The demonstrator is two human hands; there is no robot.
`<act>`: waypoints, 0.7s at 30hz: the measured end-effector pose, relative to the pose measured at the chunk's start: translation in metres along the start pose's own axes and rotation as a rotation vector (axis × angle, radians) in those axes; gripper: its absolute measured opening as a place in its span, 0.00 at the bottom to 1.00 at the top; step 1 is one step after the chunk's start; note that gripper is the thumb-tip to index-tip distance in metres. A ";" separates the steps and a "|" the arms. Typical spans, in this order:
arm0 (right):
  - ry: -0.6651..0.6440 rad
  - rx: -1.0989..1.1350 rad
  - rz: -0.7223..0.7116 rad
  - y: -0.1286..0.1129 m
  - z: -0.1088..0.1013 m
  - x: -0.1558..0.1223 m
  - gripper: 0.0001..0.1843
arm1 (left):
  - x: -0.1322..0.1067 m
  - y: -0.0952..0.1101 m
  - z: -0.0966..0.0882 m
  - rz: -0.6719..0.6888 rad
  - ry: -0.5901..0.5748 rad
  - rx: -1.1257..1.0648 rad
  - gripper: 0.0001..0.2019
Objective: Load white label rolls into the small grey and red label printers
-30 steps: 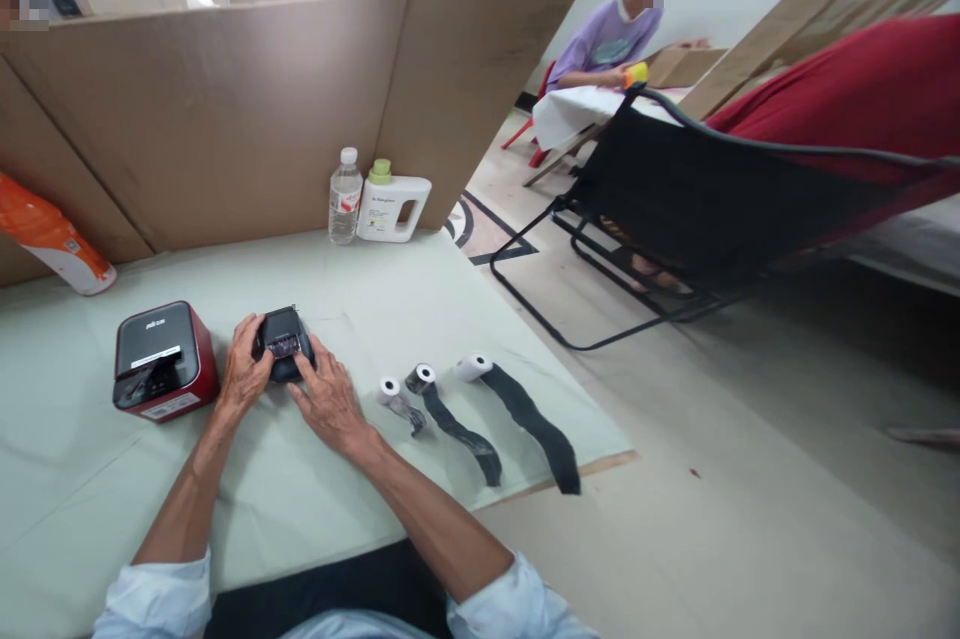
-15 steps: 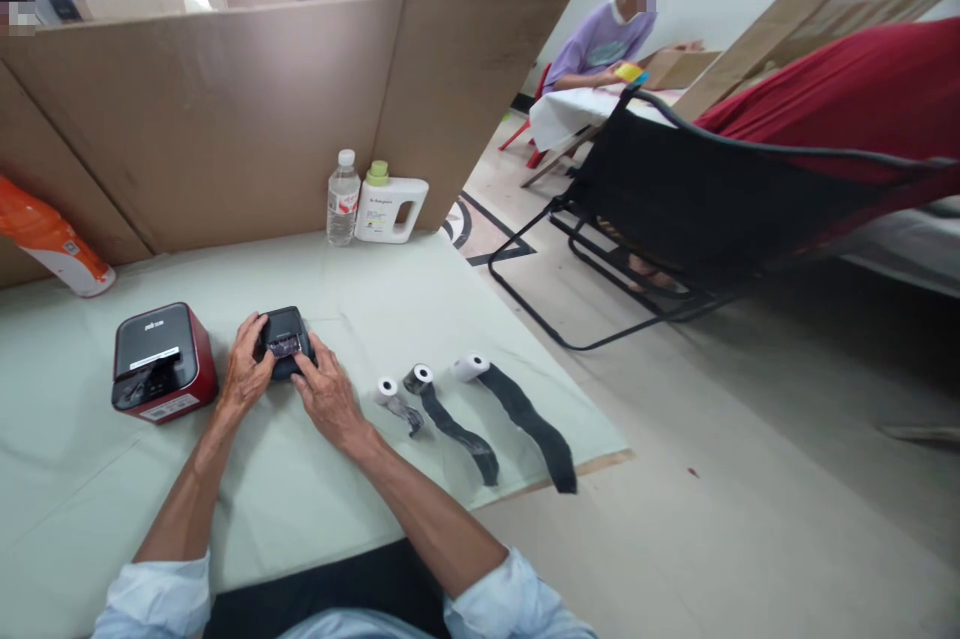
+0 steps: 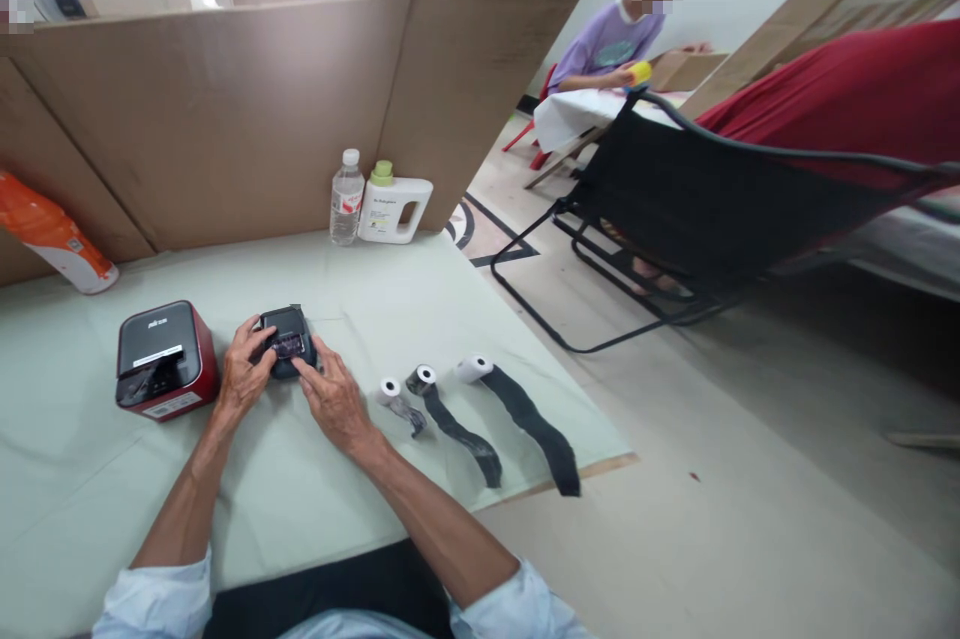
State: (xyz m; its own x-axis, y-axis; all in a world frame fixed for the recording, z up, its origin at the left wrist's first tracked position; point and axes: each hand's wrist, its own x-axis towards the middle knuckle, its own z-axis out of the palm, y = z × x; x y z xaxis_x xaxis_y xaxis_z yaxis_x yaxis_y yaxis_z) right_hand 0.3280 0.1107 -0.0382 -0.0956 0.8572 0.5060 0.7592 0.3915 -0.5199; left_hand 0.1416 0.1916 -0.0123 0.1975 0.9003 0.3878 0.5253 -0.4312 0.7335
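Observation:
A small black printer (image 3: 283, 337) sits on the pale green mat (image 3: 360, 289). My left hand (image 3: 241, 374) grips its left side with curled fingers. My right hand (image 3: 331, 399) rests against its right front, fingers pressed on it. To the left stands a red and black printer (image 3: 163, 359). To the right lie three paper rolls with dark unrolled strips: a small one (image 3: 390, 391), a middle one (image 3: 424, 381) and a larger one (image 3: 475, 369).
A cardboard screen (image 3: 247, 109) backs the mat. A water bottle (image 3: 346, 198) and a white jug (image 3: 392, 208) stand by it; an orange pack (image 3: 51, 233) lies far left. A black folding chair (image 3: 697, 209) is right. A person in purple (image 3: 604, 44) sits beyond.
My hands have shifted slightly on the small black printer; my right fingers now press nearer its front. Nothing else on the mat has moved.

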 end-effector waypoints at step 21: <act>0.068 0.082 0.041 0.009 0.005 -0.007 0.20 | -0.011 0.002 0.000 0.025 0.009 -0.028 0.11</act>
State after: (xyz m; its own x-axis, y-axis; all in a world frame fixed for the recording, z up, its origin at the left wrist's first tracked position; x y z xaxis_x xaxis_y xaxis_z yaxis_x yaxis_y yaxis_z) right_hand 0.3320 0.1099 -0.0495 -0.0190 0.8494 0.5274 0.7062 0.3848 -0.5943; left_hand 0.1402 0.1813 -0.0152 0.2026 0.8888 0.4111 0.4969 -0.4551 0.7389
